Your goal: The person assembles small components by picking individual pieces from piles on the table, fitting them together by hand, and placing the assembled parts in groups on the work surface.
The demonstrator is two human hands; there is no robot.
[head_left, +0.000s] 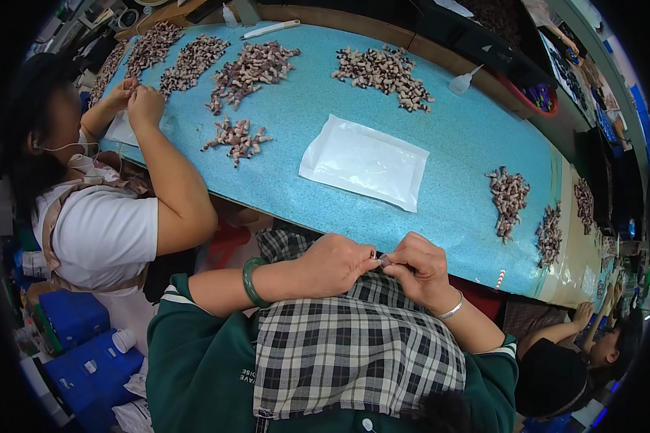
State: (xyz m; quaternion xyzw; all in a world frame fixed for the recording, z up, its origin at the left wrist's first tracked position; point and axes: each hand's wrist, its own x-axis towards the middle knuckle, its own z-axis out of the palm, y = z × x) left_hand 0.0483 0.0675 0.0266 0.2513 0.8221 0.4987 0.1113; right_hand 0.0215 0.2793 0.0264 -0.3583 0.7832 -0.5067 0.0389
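Close to the near edge of the blue table, my left hand and my right hand meet over the checked apron. Both are closed, fingertips pinching a tiny mauve-and-pale piece between them. Most of that piece is hidden by the fingers, and its exact kind is too small to make out. Beyond my hands lies a flat white plastic packet. A small heap of beige and dark brown figure-like pieces sits to its left, and a larger heap of such pieces lies farther back.
More heaps of small pieces stand at the right and far left of the blue tabletop. A white squeeze bottle is at the back edge. A co-worker sits at my left, another at my right. Blue bins stand lower left.
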